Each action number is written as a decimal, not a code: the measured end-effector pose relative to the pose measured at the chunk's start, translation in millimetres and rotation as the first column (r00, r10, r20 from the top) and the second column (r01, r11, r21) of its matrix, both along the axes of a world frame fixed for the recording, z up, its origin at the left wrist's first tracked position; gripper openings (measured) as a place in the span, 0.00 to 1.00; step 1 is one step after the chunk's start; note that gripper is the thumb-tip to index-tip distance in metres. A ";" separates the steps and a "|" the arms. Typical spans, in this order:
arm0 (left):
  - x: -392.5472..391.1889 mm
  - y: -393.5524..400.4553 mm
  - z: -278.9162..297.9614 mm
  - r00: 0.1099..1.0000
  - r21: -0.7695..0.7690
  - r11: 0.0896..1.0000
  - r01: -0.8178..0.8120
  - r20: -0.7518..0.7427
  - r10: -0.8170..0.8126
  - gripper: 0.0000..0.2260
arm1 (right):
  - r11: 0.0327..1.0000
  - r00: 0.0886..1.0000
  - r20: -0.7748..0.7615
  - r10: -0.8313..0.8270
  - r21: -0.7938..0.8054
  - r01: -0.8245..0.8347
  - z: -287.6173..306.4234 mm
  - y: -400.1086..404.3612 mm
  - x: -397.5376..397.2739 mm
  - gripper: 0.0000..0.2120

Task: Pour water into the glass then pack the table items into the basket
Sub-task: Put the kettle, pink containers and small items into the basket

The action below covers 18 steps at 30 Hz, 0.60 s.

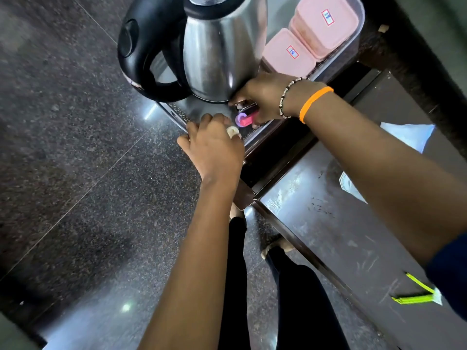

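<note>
A clear plastic basket (255, 141) holds a steel kettle (217, 51) with a black handle and two pink lidded boxes (290, 53), (326, 24). My right hand (267, 97) reaches into the basket's near corner beside the kettle's base, its fingers closed on a small pink and purple item (245, 120); something dark lies just above that item. My left hand (212, 147) rests at the basket's front rim and pinches a small cream-white piece (232, 131). No glass is visible.
The basket sits past the end of a dark glossy table (336, 223) on the right. A white paper (409, 137) and a yellow-green item (417, 295) lie on the table. Speckled granite floor (75, 160) fills the left; my legs stand below.
</note>
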<state>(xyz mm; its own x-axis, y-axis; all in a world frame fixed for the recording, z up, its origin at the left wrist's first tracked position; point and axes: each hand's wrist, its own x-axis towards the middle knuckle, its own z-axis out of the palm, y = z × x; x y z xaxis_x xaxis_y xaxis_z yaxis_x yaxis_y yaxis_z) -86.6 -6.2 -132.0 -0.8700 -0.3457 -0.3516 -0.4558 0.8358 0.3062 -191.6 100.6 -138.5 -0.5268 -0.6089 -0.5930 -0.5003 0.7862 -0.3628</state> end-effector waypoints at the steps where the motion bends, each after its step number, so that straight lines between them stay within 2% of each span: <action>1: -0.3 -0.3 2.0 1.000 0.012 1.000 0.002 -0.023 -0.001 0.10 | 1.000 1.000 0.006 -0.024 -0.016 0.024 -1.4 0.2 2.7 0.27; 5: 0.7 1.2 13.7 0.994 0.224 0.974 -0.026 -0.094 0.048 0.10 | 0.977 0.986 -0.029 -0.167 -0.138 0.162 -4.6 8.5 17.9 0.21; 8: 6.4 10.2 25.8 0.985 0.355 0.934 -0.028 -0.147 0.086 0.08 | 0.890 0.922 -0.061 -0.383 -0.291 0.350 0.7 25.5 36.5 0.20; 10: 13.2 19.0 33.2 0.976 0.416 0.909 -0.022 -0.189 0.110 0.08 | 0.758 0.825 -0.066 -0.562 -0.440 0.481 8.0 40.1 58.8 0.17; 13: 29.3 39.5 41.0 0.969 0.498 0.865 0.064 -0.240 0.066 0.07 | 0.499 0.612 -0.020 -0.790 -0.601 0.624 16.3 67.1 107.3 0.13; 15: 45.8 58.9 41.7 0.964 0.549 0.817 0.179 -0.265 -0.033 0.07 | 0.348 0.461 0.023 -0.887 -0.623 0.700 14.6 89.1 144.3 0.11; 18: 70.8 89.3 36.2 0.943 0.601 0.728 0.329 -0.250 -0.219 0.08 | 0.216 0.304 0.066 -0.950 -0.566 0.796 2.2 119.7 197.5 0.09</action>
<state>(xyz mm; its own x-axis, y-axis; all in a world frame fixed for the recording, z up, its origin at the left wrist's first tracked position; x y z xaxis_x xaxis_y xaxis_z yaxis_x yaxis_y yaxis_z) -15.8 83.2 -95.8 -0.9518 0.1672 -0.2570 -0.1396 0.5099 0.8488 5.9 220.3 -136.3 -0.9554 0.2361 -0.1775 0.2834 0.5634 -0.7761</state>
